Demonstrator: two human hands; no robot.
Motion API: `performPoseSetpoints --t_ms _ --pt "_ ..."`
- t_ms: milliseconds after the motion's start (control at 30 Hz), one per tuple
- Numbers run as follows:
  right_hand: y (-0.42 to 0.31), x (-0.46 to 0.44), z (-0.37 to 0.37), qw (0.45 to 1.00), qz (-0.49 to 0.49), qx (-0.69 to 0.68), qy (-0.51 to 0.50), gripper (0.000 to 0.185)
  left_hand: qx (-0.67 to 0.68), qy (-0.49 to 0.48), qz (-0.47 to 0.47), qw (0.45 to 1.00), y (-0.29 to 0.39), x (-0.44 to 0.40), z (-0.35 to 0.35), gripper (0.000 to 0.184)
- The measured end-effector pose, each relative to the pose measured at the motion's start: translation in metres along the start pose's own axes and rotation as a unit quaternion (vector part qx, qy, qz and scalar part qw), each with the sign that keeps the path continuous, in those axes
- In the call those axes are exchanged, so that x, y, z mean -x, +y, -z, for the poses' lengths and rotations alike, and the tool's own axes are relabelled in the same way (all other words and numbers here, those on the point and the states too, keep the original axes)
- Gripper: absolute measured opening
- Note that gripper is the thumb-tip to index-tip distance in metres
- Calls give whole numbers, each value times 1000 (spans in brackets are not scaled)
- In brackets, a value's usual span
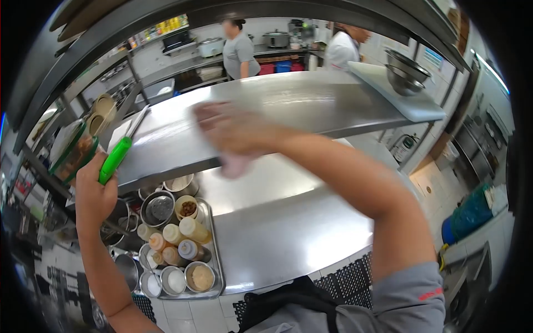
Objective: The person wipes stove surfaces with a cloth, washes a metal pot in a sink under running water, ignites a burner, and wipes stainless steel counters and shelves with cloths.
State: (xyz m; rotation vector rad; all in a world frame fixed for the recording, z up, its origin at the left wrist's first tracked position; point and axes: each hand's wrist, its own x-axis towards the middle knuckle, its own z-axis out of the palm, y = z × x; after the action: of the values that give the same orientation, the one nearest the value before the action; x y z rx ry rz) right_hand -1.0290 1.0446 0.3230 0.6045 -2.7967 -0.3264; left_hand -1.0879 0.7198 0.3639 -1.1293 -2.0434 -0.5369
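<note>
My left hand (pixel 97 186), at the left end of the raised steel shelf (pixel 311 105), is closed around the green handle of a knife (pixel 115 160). The knife's narrow blade points up and away over the shelf. Smeared by motion, my right hand (pixel 233 130) is over the shelf's front part. A pinkish cloth (pixel 236 165) shows beneath it and hangs past the shelf's front edge. The fingers are blurred, but the cloth seems gripped in that hand.
Below the shelf, a metal tray (pixel 217 244) holds several squeeze bottles (pixel 193 228) and bowls of powders. Stacked metal bowls (pixel 408 75) stand on a white cutting board (pixel 383 91) at right. A lidded container (pixel 78 152) is at left. Two people (pixel 240 50) stand beyond the shelf.
</note>
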Motion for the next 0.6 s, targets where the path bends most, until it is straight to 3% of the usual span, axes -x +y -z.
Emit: performPoseSetpoints --t_ms 33,67,133,167,200,267,367,433,467,500,600 --pt "23 47 11 997 -49 50 -26 110 -23 -4 1 1000 -12 8 5 20" --pt "56 90 22 997 -20 72 -23 116 -34 -3 11 999 -18 16 14 20" --pt "141 165 -5 988 -60 98 100 47 -47 -25 78 996 -26 35 37 17" --pt "164 196 -7 980 -152 105 71 51 -29 -50 149 987 -31 46 49 13" --pt "226 228 -38 957 -113 256 73 46 -34 -47 159 986 -30 60 58 13" --pt "265 237 -51 956 -207 205 21 40 -75 -34 185 979 -27 87 77 9" --pt "279 181 -44 963 -205 164 -60 29 -94 -76 253 960 -20 130 109 7" --pt "302 125 -83 983 -112 143 39 23 -77 -82 262 958 -21 148 121 7" --pt "263 77 -68 975 -145 147 -76 20 -59 -96 268 957 -21 154 126 7" --pt "238 32 -70 988 -150 25 15 20 -58 -97 267 957 -21 153 126 7" --pt "167 -108 -96 964 145 -68 210 8 -19 -68 222 973 -23 127 111 8"
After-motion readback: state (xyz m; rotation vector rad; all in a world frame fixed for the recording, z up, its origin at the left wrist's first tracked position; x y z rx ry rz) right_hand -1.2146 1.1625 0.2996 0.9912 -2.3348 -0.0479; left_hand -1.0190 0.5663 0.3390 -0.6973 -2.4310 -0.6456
